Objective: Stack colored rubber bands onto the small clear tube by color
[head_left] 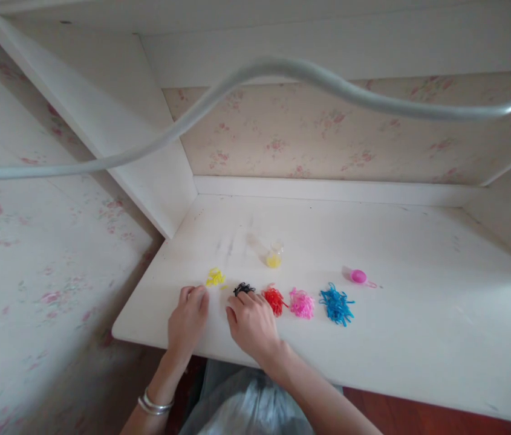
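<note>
Small rubber bands lie in colour-sorted piles on the white desk. My left hand rests on the desktop just short of the yellow rubber bands, its fingers curled in and the thumb close to them. Anything between those fingertips is hidden. My right hand reaches over the near edge of the black rubber bands, fingers bent down and thumb a little apart. Beside it on the right are the red rubber bands, followed by the pink rubber bands and the blue rubber bands.
Behind the piles stands a small clear container with yellow in it. A pink egg-shaped piece with a loop lies farther right. A pale cable crosses the upper view. White side panels and a back strip bound the desktop.
</note>
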`<control>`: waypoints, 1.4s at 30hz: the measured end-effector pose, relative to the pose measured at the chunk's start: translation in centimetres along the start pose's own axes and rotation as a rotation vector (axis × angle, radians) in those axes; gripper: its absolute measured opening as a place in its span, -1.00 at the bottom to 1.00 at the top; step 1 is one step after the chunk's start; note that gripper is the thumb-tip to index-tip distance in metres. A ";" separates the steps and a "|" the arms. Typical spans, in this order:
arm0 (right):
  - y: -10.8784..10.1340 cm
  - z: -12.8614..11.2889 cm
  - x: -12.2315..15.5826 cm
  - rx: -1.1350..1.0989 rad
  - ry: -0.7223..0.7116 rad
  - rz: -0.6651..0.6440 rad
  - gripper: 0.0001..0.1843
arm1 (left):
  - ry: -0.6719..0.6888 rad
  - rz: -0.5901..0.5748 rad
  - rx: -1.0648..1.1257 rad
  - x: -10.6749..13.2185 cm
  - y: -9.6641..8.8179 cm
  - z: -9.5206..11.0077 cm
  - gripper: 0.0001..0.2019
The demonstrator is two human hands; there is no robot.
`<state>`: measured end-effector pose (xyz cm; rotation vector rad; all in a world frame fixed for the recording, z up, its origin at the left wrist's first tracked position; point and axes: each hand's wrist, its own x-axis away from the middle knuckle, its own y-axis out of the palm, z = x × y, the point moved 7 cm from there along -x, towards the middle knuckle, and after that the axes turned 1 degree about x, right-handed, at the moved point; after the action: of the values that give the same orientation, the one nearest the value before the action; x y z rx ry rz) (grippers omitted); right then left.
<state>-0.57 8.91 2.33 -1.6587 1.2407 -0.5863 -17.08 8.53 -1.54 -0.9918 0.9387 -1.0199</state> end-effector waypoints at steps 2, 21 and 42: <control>0.8 -0.8 -2.0 0.078 -0.018 -0.033 -0.81 | 0.003 -0.014 -0.066 -0.3 0.1 0.6 -0.70; -1.1 0.3 -4.1 0.030 0.059 0.009 -0.73 | -0.045 0.026 -0.077 -2.2 0.5 -0.3 -0.70; -10.8 10.1 -3.9 -0.149 0.292 0.520 -0.67 | 0.028 0.069 -0.074 -1.7 0.3 0.3 -0.70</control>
<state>11.06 16.94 8.11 -1.3130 1.8871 -0.4244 -17.12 10.24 -1.48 -1.0017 1.0339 -0.9489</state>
